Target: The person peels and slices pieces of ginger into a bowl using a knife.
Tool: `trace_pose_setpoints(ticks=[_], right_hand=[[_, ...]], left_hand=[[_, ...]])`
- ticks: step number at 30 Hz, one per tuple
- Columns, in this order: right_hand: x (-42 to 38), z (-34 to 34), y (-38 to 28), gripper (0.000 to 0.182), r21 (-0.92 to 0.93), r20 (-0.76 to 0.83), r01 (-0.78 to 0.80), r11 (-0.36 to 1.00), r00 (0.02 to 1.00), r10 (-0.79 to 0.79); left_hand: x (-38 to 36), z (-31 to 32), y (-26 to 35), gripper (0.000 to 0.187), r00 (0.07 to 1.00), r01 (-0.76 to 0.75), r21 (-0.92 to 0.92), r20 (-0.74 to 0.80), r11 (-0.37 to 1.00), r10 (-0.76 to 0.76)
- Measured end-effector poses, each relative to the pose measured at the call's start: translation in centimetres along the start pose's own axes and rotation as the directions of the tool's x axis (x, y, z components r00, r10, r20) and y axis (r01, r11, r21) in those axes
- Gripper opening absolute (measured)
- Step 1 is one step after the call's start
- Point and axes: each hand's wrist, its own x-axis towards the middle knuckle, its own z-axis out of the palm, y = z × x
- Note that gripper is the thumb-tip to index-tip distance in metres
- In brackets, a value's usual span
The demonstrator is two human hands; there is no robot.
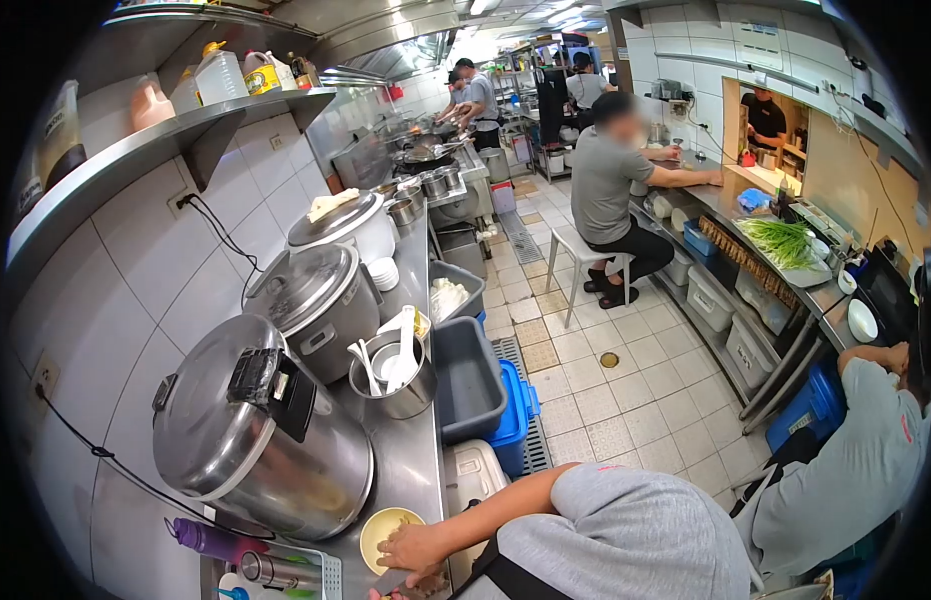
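Observation:
My right hand [414, 548] reaches in from the right at the bottom of the view. Its bent fingers dip over the rim of a small pale yellow bowl [382, 520] on the steel counter; what they hold, if anything, is hidden. Some pale stuff lies in the bowl. Just below this hand shows a short piece of flat metal blade, like a knife [390, 581]; its handle cannot be made out. At the bottom edge, beside the blade, a sliver of fingers [384, 595] appears to be my left hand, mostly cut off by the frame.
Large steel cookers [261, 430] line the counter against the wall. A steel pot [406, 395] holds white ladles. A bottle basket [331, 575] stands left of the bowl. Grey tubs [468, 385] sit beside the counter. One person [621, 190] sits opposite; another [836, 480] is close at right.

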Motion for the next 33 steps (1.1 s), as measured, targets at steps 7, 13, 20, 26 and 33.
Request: trace_pose_setpoints(ticks=[7, 13, 20, 26, 33], right_hand=[[-2.1, -2.4, -0.2, 0.064, 0.215, 0.063, -0.110, 0.970, 0.993, 0.099], [-4.0, -3.2, 1.4, 0.054, 0.490, -0.059, -0.221, 0.843, 0.957, 0.285], [-5.6, -3.3, 0.5, 0.062, 0.340, -0.020, -0.196, 0.920, 0.976, 0.215], [-6.1, -1.8, 0.9, 0.066, 0.220, -0.077, -0.183, 0.958, 0.976, 0.204], [-7.2, -3.4, 0.5, 0.065, 0.266, -0.029, -0.225, 0.937, 0.970, 0.241]], left_hand=[[-4.8, 6.0, 2.5, 0.044, 0.996, -0.088, 0.093, 0.004, 0.992, 0.088], [-6.8, 10.1, 3.3, 0.032, 0.996, -0.024, -0.220, 0.084, 0.975, 0.043], [-1.5, 5.9, 0.6, 0.035, 0.985, 0.010, -0.030, 0.171, 1.000, -0.005], [-3.0, 6.8, 1.1, 0.038, 1.000, 0.011, 0.051, 0.028, 0.999, -0.012], [-3.1, 6.9, 1.0, 0.041, 0.997, -0.081, 0.126, 0.029, 0.989, 0.078]])
